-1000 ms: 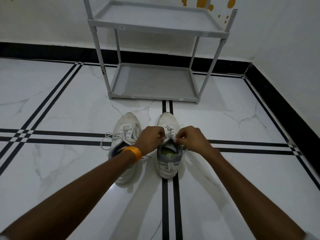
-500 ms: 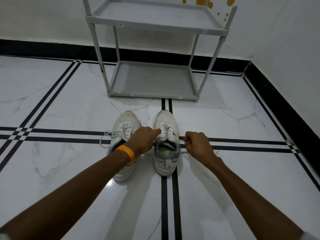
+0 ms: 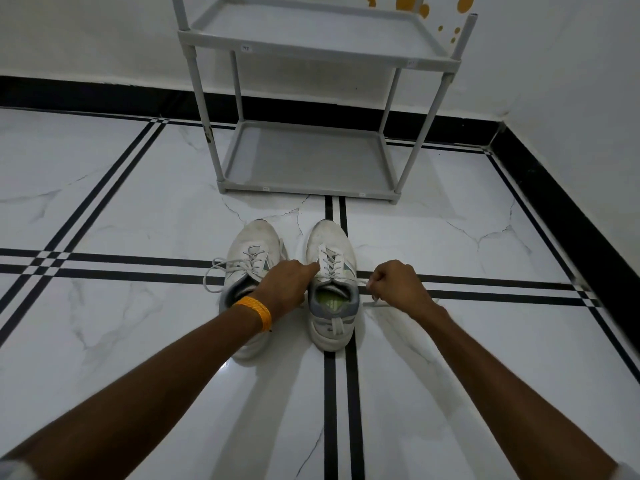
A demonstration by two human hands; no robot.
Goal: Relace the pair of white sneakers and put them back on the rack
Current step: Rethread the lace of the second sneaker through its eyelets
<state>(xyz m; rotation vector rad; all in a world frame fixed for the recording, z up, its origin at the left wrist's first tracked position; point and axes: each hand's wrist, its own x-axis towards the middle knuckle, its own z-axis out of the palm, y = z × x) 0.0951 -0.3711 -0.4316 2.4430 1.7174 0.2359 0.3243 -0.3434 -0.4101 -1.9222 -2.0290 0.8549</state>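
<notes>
Both hands reach out over the floor [image 3: 138,209] to the pair of white sneakers. The left hand [image 3: 287,284], with an orange band [image 3: 254,311] at its wrist, lies curled between the two shoes, its fingers bent and its fingertips touching the laced front of the right sneaker [image 3: 332,289] at its left side; whether it pinches a lace there cannot be told. It covers part of the left sneaker [image 3: 251,258], whose loose lace [image 3: 221,271] loops out to the left on the tiles. The right hand [image 3: 396,285] is closed in a loose fist just beside the right sneaker's collar, pinching a white lace end [image 3: 362,284] that runs taut from the shoe's top eyelets to its thumb and forefinger.

Both sneakers stand upright side by side on the floor, toes pointing toward the grey rack [image 3: 311,161], which stands near them against the wall.
</notes>
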